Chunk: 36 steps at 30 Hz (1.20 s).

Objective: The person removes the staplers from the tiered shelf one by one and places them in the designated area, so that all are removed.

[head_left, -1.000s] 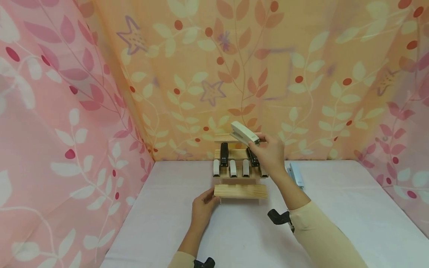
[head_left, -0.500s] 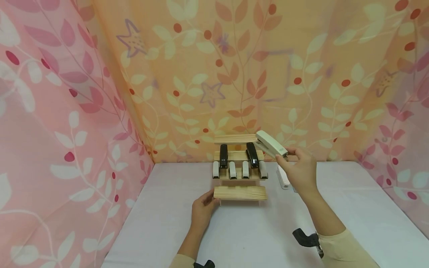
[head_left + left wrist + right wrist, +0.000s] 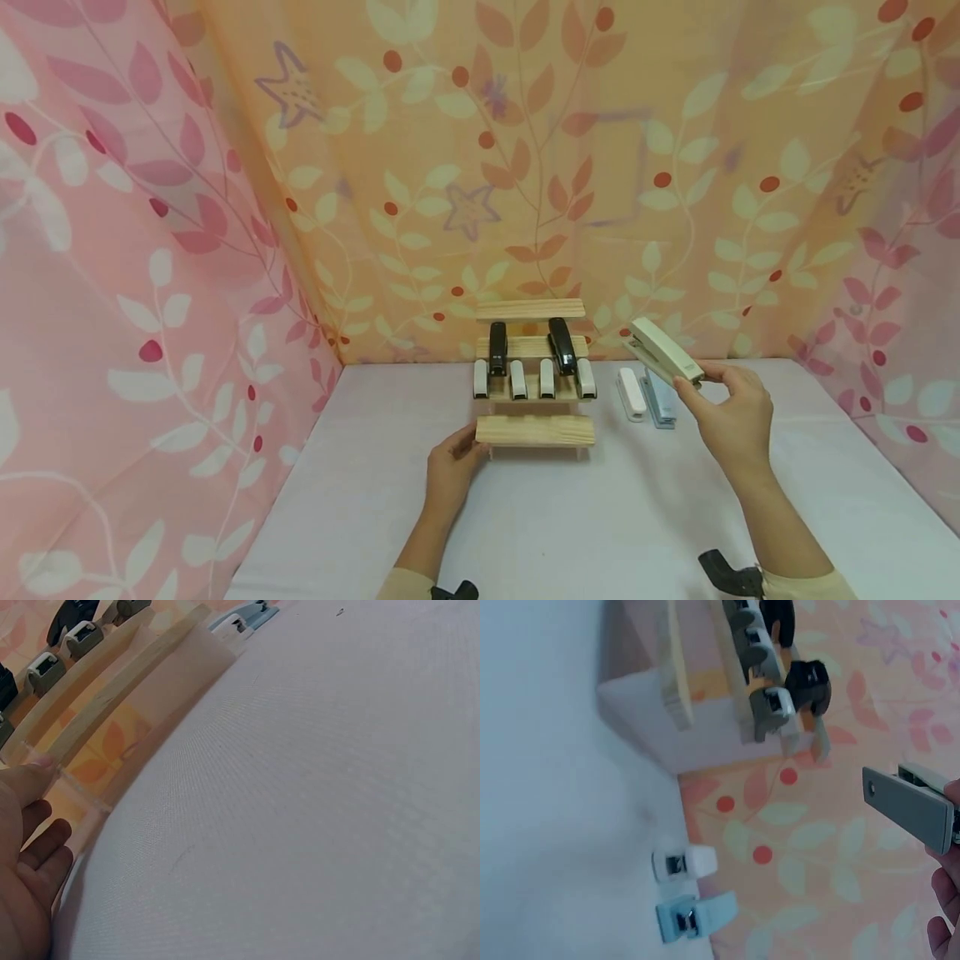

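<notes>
Holding the cream stapler (image 3: 667,350) aloft, the right hand (image 3: 738,421) pinches its near right end between thumb and fingers, out to the right of the wooden rack (image 3: 531,309). For a clean carry, we'd want a firm grip that doesn't squeeze the two halves together, less tilt, and enough height over the white stapler (image 3: 632,393) and light-blue stapler (image 3: 660,400) resting on the counter (image 3: 637,508); a low pass could knock either. We'd go light with the left hand (image 3: 452,475): it touches the left end of the near shelf (image 3: 535,432), fingers bent; whether it truly clamps we can't tell. A shove there could, we judge, jog the two black staplers (image 3: 561,346) and four white-topped staplers (image 3: 517,379) sitting farther back. Cream stapler looks: long, slim, far left end raised, held end lower, gap showing between top arm and base. Right wrist view gives us a flat grey underside, small round hole near its free end. Touching nothing but the hand.
</notes>
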{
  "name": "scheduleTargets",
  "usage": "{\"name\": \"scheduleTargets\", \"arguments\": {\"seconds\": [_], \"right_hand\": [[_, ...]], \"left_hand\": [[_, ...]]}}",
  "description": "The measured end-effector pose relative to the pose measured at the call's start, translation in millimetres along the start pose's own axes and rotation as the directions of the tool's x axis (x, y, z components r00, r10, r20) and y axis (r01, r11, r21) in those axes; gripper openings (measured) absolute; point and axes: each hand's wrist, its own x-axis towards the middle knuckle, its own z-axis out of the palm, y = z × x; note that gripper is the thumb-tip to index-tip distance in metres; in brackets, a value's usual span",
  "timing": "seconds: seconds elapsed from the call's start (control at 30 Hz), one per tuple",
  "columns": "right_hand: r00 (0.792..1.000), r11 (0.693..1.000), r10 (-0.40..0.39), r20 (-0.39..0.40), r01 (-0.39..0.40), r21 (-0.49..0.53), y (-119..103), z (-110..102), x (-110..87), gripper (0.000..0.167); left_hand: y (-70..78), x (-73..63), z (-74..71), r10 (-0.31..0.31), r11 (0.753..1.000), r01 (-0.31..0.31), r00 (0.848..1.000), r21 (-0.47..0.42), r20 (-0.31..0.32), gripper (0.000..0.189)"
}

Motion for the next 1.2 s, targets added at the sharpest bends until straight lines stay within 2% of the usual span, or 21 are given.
{"name": "scheduleTargets", "arguments": {"seconds": [0.23, 0.47, 0.73, 0.97, 1.2], "right_hand": [[0.996, 0.996, 0.078, -0.037, -0.079, -0.045, 24, -11, -2.1, 0.038], [0.995, 0.997, 0.048, -0.088, -0.053, -0.051, 44, -14, 2.3, 0.037], [0.99, 0.995, 0.054, -0.129, -0.065, -0.076, 69, -13, 5.3, 0.037], [0.987, 0.99, 0.098, -0.131, -0.111, -0.093, 88, -10, 2.9, 0.038], [0.98, 0.974, 0.187, -0.066, -0.194, -0.118, 107, -2, 3.7, 0.038]], "left_hand": [[0.9, 0.1, 0.8, -0.008, 1.0, 0.008, 1.0, 0.011, 0.003, 0.05], [-1.9, 0.7, 0.2, 0.014, 1.0, -0.014, 1.0, -0.002, -0.005, 0.05], [-1.0, 0.2, 0.5, 0.01, 1.0, -0.01, 1.0, 0.003, 0.001, 0.049], [0.3, 0.5, 0.5, -0.002, 1.0, 0.002, 1.0, 0.022, 0.01, 0.048], [2.1, 0.5, 0.7, -0.008, 1.0, 0.008, 1.0, 0.011, 0.003, 0.048]]}}
